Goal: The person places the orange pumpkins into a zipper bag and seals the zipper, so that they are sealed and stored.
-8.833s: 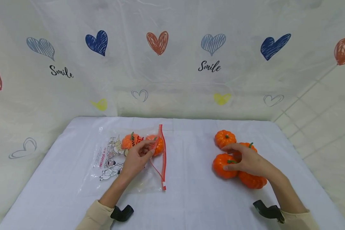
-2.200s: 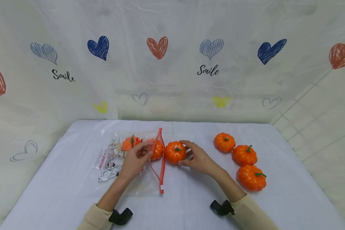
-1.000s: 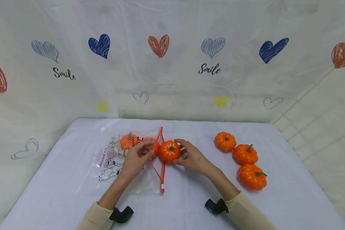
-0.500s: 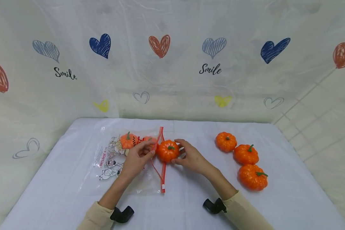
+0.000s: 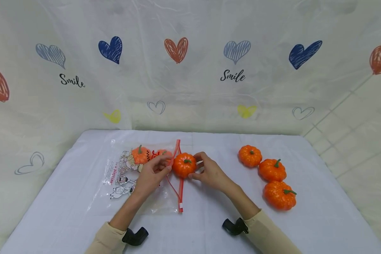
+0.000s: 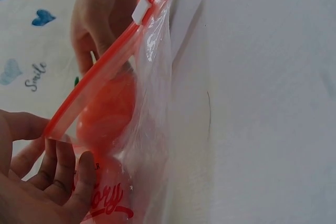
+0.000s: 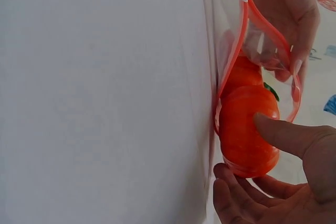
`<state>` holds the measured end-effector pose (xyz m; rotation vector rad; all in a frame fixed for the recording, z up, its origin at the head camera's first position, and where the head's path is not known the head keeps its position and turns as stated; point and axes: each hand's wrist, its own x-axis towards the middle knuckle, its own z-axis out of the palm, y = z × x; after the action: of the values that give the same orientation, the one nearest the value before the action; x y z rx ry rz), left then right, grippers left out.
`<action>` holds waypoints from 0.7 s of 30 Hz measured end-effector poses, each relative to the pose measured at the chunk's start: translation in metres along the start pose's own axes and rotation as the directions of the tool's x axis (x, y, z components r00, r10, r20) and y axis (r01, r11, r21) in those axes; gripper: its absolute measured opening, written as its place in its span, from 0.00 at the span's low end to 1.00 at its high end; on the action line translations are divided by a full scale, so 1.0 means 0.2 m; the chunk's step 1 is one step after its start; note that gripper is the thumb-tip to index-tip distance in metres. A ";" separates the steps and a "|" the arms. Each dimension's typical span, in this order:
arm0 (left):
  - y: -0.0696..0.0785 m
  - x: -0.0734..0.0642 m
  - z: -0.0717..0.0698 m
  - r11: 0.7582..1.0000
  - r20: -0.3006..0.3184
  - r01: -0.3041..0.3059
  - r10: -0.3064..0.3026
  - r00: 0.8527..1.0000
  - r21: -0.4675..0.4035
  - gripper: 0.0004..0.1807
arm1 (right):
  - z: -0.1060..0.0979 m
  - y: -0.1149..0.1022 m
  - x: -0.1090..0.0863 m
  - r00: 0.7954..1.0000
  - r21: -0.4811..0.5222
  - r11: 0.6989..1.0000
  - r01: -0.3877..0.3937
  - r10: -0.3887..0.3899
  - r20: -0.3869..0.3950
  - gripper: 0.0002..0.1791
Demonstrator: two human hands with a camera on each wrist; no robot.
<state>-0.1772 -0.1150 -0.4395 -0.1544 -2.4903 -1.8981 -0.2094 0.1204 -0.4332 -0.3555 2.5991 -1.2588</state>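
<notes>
Clear plastic is lying on the desk: a zip bag already containing two small pumpkins. The left hand is pinching its red zip edge, holding the mouth open. The right hand, its grip curled around an orange pumpkin, is holding it at the opening. Three more pumpkins are sitting well apart on the right.

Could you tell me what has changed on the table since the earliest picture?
The right hand took one toy pumpkin from the group and carried it left to the zip bag's open mouth. The left hand still pinches the bag's red zip edge. Three pumpkins stay at right.
</notes>
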 end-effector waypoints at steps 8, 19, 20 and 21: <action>0.00 0.00 0.00 1.000 0.009 0.004 -0.004 1.000 -0.020 0.18 | 0.01 0.00 0.02 0.999 -0.002 0.999 0.033 -0.033 -0.019 0.36; -0.01 0.00 -0.01 1.000 0.021 0.004 -0.004 1.000 -0.015 0.18 | 0.02 -0.01 0.03 0.999 -0.037 0.999 0.034 -0.034 -0.017 0.37; -0.01 0.00 -0.01 1.000 0.022 0.004 -0.004 1.000 -0.016 0.18 | 0.02 -0.01 0.04 0.999 -0.039 0.999 0.031 -0.032 -0.017 0.38; -0.01 0.00 -0.01 1.000 0.023 0.004 -0.004 1.000 -0.016 0.18 | 0.02 -0.01 0.04 0.999 -0.041 0.999 0.030 -0.031 -0.017 0.38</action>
<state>-0.1772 -0.1164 -0.4403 -0.1722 -2.4918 -1.9293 -0.2153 0.1134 -0.4352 -0.3947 2.6470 -1.2255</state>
